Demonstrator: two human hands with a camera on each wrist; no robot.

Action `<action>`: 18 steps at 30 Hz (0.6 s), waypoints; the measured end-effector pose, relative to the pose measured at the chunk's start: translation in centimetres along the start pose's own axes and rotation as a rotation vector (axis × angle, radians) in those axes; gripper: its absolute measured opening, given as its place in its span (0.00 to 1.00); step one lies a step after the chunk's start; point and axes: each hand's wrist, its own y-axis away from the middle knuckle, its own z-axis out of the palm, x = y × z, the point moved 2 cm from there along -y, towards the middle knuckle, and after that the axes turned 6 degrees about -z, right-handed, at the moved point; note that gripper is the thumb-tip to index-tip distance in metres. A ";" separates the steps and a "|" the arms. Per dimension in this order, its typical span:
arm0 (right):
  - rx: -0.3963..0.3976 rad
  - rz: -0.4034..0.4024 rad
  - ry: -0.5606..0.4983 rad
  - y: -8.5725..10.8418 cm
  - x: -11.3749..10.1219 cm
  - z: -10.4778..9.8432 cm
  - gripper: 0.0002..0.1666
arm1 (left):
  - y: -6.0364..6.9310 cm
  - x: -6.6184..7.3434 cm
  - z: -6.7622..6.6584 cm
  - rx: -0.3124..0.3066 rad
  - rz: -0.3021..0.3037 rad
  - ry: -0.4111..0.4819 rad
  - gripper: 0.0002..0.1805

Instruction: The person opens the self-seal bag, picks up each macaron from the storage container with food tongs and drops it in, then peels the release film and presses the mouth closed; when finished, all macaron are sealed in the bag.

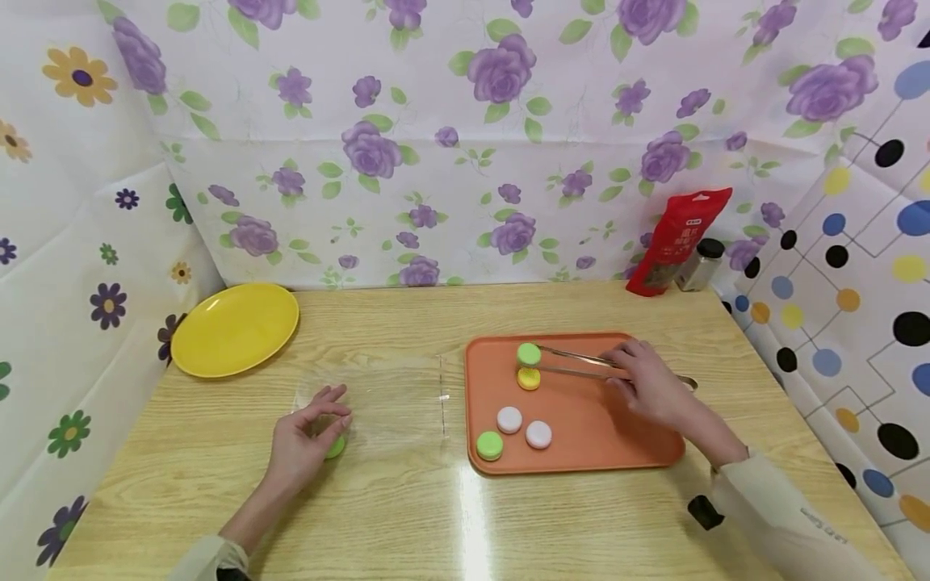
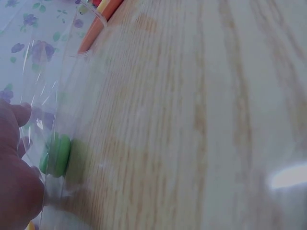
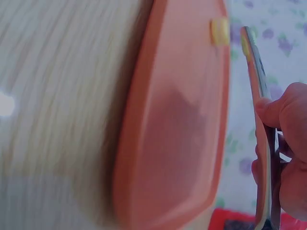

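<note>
In the head view my left hand point(image 1: 308, 436) is at the left end of a clear plastic box point(image 1: 392, 403), its thumb and fingers pinching the wall. A green macaron point(image 2: 58, 155) lies inside, partly hidden by the hand from above. My right hand point(image 1: 647, 383) grips metal tongs point(image 1: 581, 357) over the orange tray point(image 1: 617, 448). At the tong tips is a green macaron point(image 1: 529, 354), just above a yellow macaron point(image 1: 529, 379) in the tray. Two white macarons point(image 1: 509, 420) and another green macaron point(image 1: 490, 445) rest near the tray's left front corner.
A yellow plate point(image 1: 236, 331) stands at the back left. At the back right, a red pouch point(image 1: 676, 242) and a black-lidded jar point(image 1: 701, 265) lean by the flowered backdrop point(image 1: 436, 210). The wooden table point(image 1: 385, 516) reflects light in front.
</note>
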 end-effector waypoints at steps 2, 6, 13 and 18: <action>-0.009 -0.029 -0.017 -0.5 -1.0 0.0 0.17 | 0.1 0.0 0.0 0.002 -0.003 -0.001 0.05; -0.043 -0.055 -0.041 -1.6 -2.8 0.4 0.17 | 0.2 0.1 -0.1 0.003 -0.008 0.004 0.05; -0.079 -0.083 -0.048 -3.1 -5.1 1.7 0.17 | 0.3 0.2 -0.1 0.000 -0.023 0.012 0.05; -0.100 -0.118 -0.071 -4.5 -6.6 3.0 0.17 | 0.3 0.3 -0.1 0.002 -0.022 0.020 0.05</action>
